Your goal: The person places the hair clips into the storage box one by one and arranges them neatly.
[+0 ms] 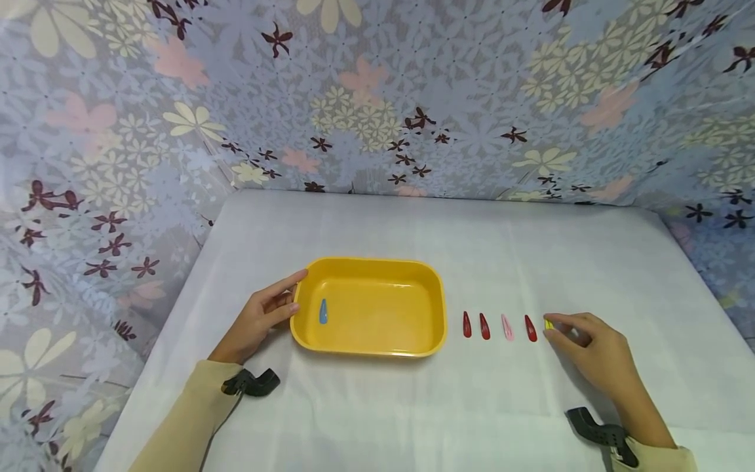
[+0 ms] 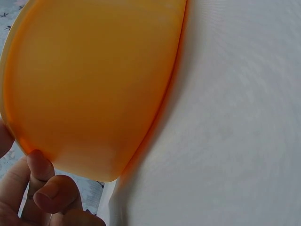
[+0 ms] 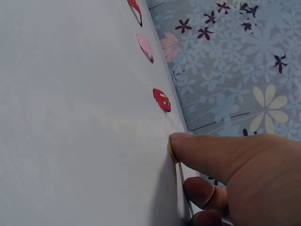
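The right hand [image 1: 598, 351] pinches a yellow hair clip [image 1: 548, 324] just beside a red snap clip [image 1: 531, 328]. The left hand [image 1: 259, 321], thumb and index finger spread, touches the left rim of the yellow tray [image 1: 377, 321]. A slack pinch could drop the hair clip; sideways pressure could shift the tray.

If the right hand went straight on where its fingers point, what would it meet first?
Probably the red snap hair clip nearest the right hand, at that end of the row; depth is unclear, so it might pass just over.
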`<control>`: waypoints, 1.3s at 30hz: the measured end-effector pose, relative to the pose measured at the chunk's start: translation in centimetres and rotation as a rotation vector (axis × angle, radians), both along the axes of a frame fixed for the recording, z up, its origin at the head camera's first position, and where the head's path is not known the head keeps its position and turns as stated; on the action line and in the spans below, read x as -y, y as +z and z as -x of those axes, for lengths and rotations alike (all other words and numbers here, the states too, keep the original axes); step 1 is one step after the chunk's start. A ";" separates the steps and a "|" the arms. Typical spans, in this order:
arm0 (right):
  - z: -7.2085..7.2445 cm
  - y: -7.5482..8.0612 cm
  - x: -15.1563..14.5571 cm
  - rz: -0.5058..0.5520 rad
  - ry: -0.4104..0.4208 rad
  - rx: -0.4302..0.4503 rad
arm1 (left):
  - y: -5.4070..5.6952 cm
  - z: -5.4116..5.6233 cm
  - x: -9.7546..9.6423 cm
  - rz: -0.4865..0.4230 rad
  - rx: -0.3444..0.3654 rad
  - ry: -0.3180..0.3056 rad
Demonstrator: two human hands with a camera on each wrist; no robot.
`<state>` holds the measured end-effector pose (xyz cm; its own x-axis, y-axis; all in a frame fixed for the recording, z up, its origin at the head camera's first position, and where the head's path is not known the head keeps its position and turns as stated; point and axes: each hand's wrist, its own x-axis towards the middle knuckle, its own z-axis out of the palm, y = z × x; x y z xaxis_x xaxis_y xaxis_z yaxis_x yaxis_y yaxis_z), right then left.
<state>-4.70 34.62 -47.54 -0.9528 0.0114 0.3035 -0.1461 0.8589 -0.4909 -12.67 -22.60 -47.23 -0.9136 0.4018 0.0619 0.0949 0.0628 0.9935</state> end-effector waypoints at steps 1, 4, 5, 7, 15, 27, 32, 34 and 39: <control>0.1 0.0 0.1 -0.001 0.002 -0.005 | 0.0 0.1 0.0 -0.001 -0.008 -0.005; 0.1 0.2 0.4 -0.005 -0.002 -0.006 | -0.1 0.3 0.1 -0.011 -0.013 -0.014; 0.2 0.3 0.4 -0.004 -0.002 -0.001 | -0.1 0.3 0.1 -0.013 -0.013 -0.015; 0.2 0.5 0.6 0.000 -0.015 0.027 | -0.1 0.3 0.1 -0.022 -0.013 -0.019; 0.2 0.7 0.7 0.011 -0.045 0.092 | 0.1 0.0 0.1 -0.030 0.008 -0.020; 0.1 0.8 1.2 0.019 -0.083 0.140 | -0.1 0.2 0.0 -0.027 0.004 -0.026; 0.1 0.8 1.0 0.004 -0.097 0.149 | 0.0 0.1 -0.2 -0.017 0.034 -0.011; 0.1 0.8 1.0 0.000 -0.094 0.149 | 0.0 0.1 -0.2 -0.021 0.039 -0.010; 0.2 0.8 1.0 0.016 -0.089 0.156 | 0.0 0.1 -0.2 -0.044 0.026 -0.024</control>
<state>-4.86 33.65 -46.69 -0.9832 0.1018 0.1513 0.0095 0.8571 -0.5150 -12.72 -22.44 -47.20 -0.9054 0.4209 0.0565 0.0702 0.0170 0.9974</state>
